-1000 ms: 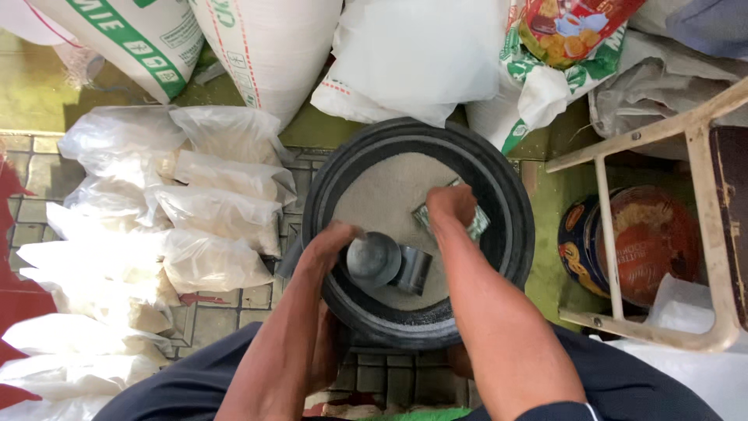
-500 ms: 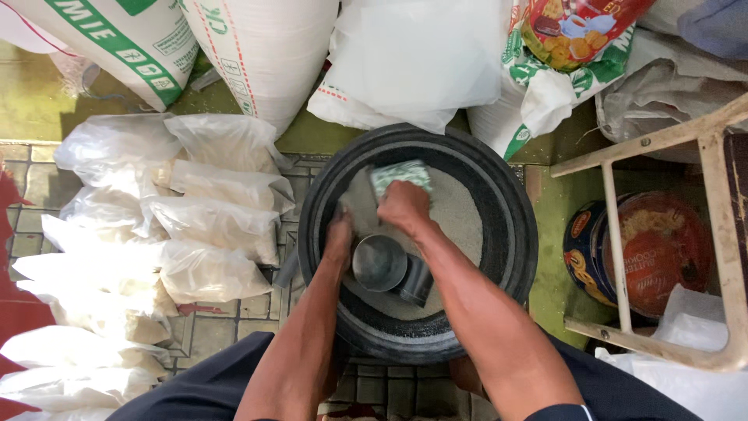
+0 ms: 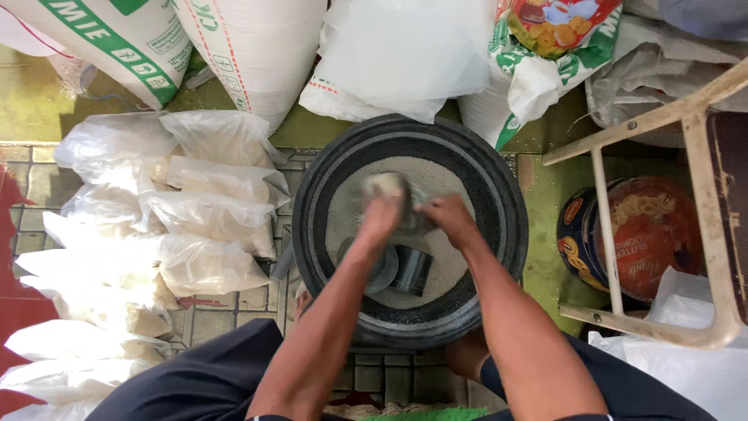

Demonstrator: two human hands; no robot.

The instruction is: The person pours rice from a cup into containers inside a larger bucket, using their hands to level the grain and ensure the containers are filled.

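Two bare forearms are reaching away from the body into a round black tub (image 3: 510, 226) of pale grain sitting on the tiled floor (image 3: 234, 308). Inside it, a dark metal can (image 3: 411, 269) is lying on its side, long axis running near-to-far. Left hand (image 3: 383, 209) is closing around a blurred scoopful of grain (image 3: 384, 184); right hand (image 3: 448, 218) is curling, its grip unclear.

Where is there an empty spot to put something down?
Bare floor shows between the black tub and the wooden frame, and in front of the filled plastic bags. Behind the tub, sacks crowd together; both hands fill its middle.
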